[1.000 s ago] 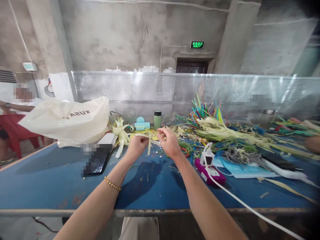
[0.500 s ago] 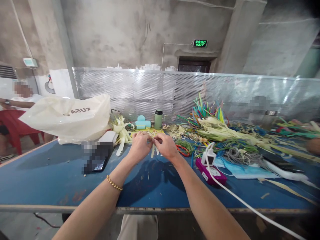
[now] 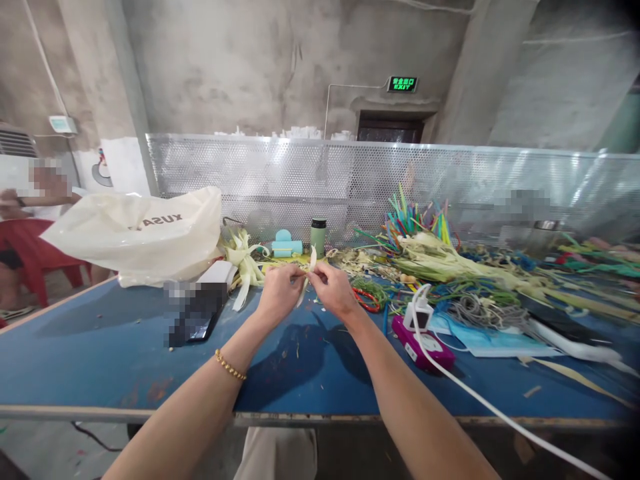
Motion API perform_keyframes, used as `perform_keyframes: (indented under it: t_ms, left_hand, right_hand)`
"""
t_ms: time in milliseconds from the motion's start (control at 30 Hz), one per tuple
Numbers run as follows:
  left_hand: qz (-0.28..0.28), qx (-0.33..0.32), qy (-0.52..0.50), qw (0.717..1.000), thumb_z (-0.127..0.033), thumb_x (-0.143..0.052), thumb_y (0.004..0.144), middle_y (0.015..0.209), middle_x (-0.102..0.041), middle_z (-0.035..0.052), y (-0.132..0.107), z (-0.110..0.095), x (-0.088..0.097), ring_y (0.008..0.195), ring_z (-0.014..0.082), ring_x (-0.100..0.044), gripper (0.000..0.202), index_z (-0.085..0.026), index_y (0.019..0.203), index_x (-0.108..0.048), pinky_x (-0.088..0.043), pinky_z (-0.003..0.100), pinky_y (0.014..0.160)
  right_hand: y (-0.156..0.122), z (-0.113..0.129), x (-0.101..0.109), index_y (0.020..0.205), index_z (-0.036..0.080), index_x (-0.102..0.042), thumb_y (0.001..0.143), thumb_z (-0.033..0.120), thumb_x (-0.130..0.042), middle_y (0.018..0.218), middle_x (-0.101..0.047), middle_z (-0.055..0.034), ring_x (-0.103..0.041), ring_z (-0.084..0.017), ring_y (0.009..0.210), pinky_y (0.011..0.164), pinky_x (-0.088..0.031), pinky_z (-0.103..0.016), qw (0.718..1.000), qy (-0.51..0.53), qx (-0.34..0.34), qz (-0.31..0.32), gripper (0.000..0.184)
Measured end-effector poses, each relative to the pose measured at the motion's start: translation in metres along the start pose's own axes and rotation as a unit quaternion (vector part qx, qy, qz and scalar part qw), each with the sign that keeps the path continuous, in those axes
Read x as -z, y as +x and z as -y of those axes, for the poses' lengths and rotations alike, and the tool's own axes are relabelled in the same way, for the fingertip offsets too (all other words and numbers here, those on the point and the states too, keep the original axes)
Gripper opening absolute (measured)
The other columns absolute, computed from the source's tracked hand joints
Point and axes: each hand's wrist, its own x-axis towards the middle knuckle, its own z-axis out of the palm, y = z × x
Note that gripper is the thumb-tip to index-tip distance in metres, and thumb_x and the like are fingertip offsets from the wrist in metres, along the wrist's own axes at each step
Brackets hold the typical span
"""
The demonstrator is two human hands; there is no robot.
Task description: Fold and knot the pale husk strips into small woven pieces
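A pale strip of corn husk (image 3: 313, 259) runs between my two hands above the blue table (image 3: 200, 373). My left hand (image 3: 281, 291), with a gold beaded bracelet (image 3: 230, 366) on its wrist, pinches the strip near its middle. My right hand (image 3: 331, 288) closes on it just beside the left fingertips. One end of the strip sticks up over the right fingers, and another part hangs below. Where exactly the fingertips meet the husk is partly hidden. Behind the left hand lies a bunch of pale husk (image 3: 244, 263).
Left stand a white plastic bag (image 3: 135, 233) and a dark phone (image 3: 203, 317). A green bottle (image 3: 319, 238) is behind my hands. To the right lie a purple power block (image 3: 423, 343) with a white cable, a heap of husks (image 3: 440, 260) and a blue mask (image 3: 490, 341). Someone sits far left.
A strip end now rises above my right fingers, where before only short pieces hung below my hands. Both hands stay close together at nearly the same spot.
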Motion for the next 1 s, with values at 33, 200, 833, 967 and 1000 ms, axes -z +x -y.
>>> perform_keyframes:
  t_ms: [33,200,833,967,1000]
  left_hand:
    - [-0.006,0.005,-0.016,1.000,-0.015,-0.057,0.079,0.077,-0.073,0.0071,0.000,-0.001,0.000,0.075,0.0212,-0.065,0.017,-0.018,0.078,-0.074,-0.043,0.034,0.080]
    - [0.013,0.053,-0.116,0.992,-0.012,-0.060,0.074,0.077,-0.074,0.0078,0.003,0.002,0.001,0.073,0.0216,-0.065,0.015,-0.017,0.077,-0.074,-0.046,0.031,0.072]
    - [0.084,-0.001,-0.187,0.979,-0.023,-0.068,0.076,0.087,-0.075,0.0070,0.005,-0.001,0.010,0.082,0.0226,-0.065,0.013,-0.019,0.085,-0.076,-0.046,0.033,0.081]
    - [0.094,0.011,-0.193,0.977,-0.024,-0.065,0.077,0.083,-0.074,0.0061,0.005,0.003,0.009,0.079,0.0209,-0.064,0.014,-0.017,0.082,-0.076,-0.046,0.031,0.078]
    - [0.094,0.014,-0.189,0.977,-0.023,-0.064,0.077,0.081,-0.074,0.0058,0.005,0.003,0.009,0.078,0.0203,-0.064,0.014,-0.017,0.081,-0.076,-0.046,0.031,0.077]
  right_hand:
    - [0.000,0.001,0.000,0.068,0.020,-0.052,0.084,0.029,-0.051,0.063,-0.056,0.0001,-0.047,-0.014,0.058,0.059,-0.033,-0.025,1.000,0.009,-0.005,0.002,0.019]
    - [0.000,0.002,0.003,0.062,0.021,-0.048,0.083,0.030,-0.052,0.055,-0.052,0.0018,-0.047,-0.013,0.055,0.058,-0.034,-0.025,0.998,0.054,-0.030,0.008,0.022]
    - [0.000,0.000,-0.001,0.059,0.021,-0.048,0.079,0.038,-0.055,0.045,-0.051,0.0034,-0.050,-0.012,0.042,0.046,-0.040,-0.025,0.956,0.238,-0.169,0.021,0.028]
    - [0.000,0.004,-0.003,0.055,0.021,-0.047,0.075,0.034,-0.056,0.044,-0.050,0.0038,-0.048,-0.011,0.038,0.041,-0.039,-0.024,0.936,0.279,-0.215,0.024,0.025]
    - [0.000,0.005,-0.002,0.055,0.020,-0.047,0.073,0.032,-0.056,0.045,-0.050,0.0040,-0.047,-0.011,0.038,0.040,-0.039,-0.024,0.932,0.281,-0.226,0.020,0.023]
